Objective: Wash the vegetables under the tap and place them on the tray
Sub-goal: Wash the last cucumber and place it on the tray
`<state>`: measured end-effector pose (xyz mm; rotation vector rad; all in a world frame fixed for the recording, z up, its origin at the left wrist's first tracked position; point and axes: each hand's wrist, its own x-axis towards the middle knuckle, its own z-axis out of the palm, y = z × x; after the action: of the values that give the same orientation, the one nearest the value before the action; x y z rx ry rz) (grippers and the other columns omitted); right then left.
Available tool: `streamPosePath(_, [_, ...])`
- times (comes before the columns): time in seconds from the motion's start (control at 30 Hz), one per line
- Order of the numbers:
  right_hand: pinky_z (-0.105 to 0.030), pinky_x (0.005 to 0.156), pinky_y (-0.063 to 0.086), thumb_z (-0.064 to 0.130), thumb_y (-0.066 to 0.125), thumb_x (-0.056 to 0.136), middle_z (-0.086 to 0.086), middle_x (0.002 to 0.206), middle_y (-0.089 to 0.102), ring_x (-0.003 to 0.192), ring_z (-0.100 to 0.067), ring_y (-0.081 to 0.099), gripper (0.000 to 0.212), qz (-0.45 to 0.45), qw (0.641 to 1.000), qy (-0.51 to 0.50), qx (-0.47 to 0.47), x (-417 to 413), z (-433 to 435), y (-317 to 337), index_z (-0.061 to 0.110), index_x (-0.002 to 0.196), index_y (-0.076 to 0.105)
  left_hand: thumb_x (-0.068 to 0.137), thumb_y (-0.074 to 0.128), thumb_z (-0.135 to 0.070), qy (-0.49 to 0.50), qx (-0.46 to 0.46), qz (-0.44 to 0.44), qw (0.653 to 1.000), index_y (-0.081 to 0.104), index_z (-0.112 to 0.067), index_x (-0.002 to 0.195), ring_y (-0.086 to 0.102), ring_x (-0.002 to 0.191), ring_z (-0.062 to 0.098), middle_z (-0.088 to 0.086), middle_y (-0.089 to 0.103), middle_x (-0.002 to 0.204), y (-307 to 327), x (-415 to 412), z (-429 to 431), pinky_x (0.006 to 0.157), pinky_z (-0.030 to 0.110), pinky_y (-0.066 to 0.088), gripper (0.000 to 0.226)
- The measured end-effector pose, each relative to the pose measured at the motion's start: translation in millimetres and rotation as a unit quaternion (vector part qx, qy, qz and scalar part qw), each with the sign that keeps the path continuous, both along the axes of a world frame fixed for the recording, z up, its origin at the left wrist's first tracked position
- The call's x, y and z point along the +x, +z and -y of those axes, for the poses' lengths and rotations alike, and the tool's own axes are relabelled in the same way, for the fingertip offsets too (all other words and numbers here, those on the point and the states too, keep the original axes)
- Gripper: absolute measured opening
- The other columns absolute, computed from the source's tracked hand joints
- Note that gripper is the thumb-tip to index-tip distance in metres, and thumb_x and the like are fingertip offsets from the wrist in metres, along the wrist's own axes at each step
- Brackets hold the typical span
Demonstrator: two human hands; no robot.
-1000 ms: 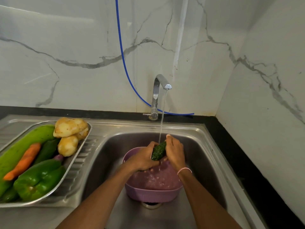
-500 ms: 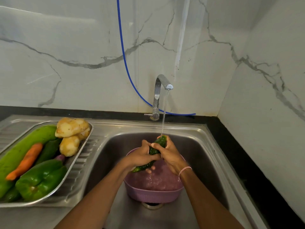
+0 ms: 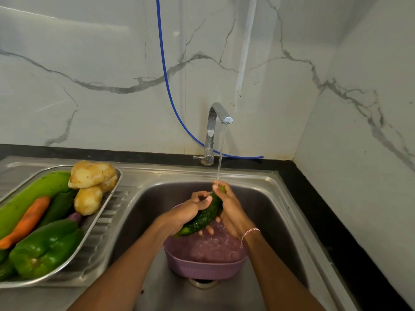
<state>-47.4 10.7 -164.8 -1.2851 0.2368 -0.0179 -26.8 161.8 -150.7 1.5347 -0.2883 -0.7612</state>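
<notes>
A: Grip?
B: Left hand (image 3: 186, 213) and right hand (image 3: 232, 215) both curl round the dark green bumpy cucumber (image 3: 206, 214), which is tilted under the chrome tap's (image 3: 212, 126) stream.
A: Position?
B: Over the purple plastic basin (image 3: 202, 267) in the steel sink (image 3: 157, 198). The oval steel tray (image 3: 96, 223) sits well to the left.

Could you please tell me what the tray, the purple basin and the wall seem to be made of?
The tray looks like polished stainless steel: silvery, reflective. The purple basin seems matte moulded plastic, with fine ribs outside. The wall looks like glossy marble or marble-look tile: white with grey veins.
</notes>
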Motion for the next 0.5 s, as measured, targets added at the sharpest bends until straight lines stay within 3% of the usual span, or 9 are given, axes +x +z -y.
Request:
streamPosePath(0.1, [-0.022,0.039,0.041,0.025,0.063,0.105,-0.010,0.113,0.073,0.073,-0.017,0.066,0.038,0.013,0.999,0.028,0.016,-3.0,-2.2,2.6,0.030,0.140,0.053,0.110,0.042,-0.042,0.012,-0.029,-0.009,0.999,0.040,-0.019,0.138,0.065,0.068,0.025,0.019,0.072,0.093,-0.1,1.8,-0.8,0.050,0.032,0.051,0.036])
streamPosePath(0.2, [-0.024,0.038,0.042,0.033,0.060,0.106,-0.015,0.100,0.070,0.063,-0.017,0.063,0.034,-0.001,1.000,-0.002,-0.021,-1.5,-5.3,-0.1,0.014,0.134,0.057,0.104,0.048,-0.053,-0.018,-0.022,-0.002,1.000,0.041,-0.011,0.136,0.064,0.073,0.023,0.019,0.069,0.099,-0.9,1.8,-0.2,0.056,0.032,0.052,0.053])
streamPosePath(0.27, [-0.029,0.054,0.054,0.041,0.055,0.108,-0.021,0.107,0.072,0.080,-0.024,0.070,0.034,-0.016,0.999,-0.043,-0.011,1.1,-7.7,-1.1,0.010,0.123,0.060,0.093,0.069,-0.052,-0.034,0.004,0.005,0.999,0.041,-0.018,0.138,0.067,0.078,0.021,0.015,0.069,0.107,-0.5,1.2,-0.6,0.060,0.032,0.055,0.062])
streamPosePath(0.33, [-0.033,0.074,0.061,0.046,0.049,0.109,-0.019,0.103,0.073,0.090,-0.025,0.072,0.039,-0.036,0.995,-0.094,0.001,0.9,-7.9,2.5,0.010,0.111,0.063,0.086,0.082,-0.033,-0.062,0.047,0.028,0.997,0.039,-0.023,0.141,0.069,0.079,0.016,0.012,0.068,0.114,-0.8,0.1,-1.2,0.061,0.030,0.056,0.071])
streamPosePath(0.43, [-0.040,0.086,0.063,0.052,0.043,0.109,-0.015,0.094,0.074,0.089,-0.025,0.074,0.049,-0.066,0.992,-0.108,0.025,2.1,-4.4,4.3,0.009,0.108,0.064,0.089,0.079,-0.015,-0.076,0.077,0.051,0.993,0.039,-0.020,0.142,0.065,0.070,0.013,0.008,0.068,0.101,-5.6,1.2,-0.2,0.055,0.027,0.051,0.067])
streamPosePath(0.5, [-0.047,0.097,0.061,0.048,0.045,0.110,-0.022,0.113,0.074,0.105,-0.032,0.073,0.047,-0.068,0.992,-0.073,0.079,3.4,-4.6,3.9,0.006,0.116,0.066,0.091,0.076,-0.015,-0.047,0.063,0.041,0.996,0.039,-0.025,0.142,0.061,0.063,0.012,0.006,0.069,0.090,-5.2,2.1,0.5,0.048,0.025,0.046,0.064])
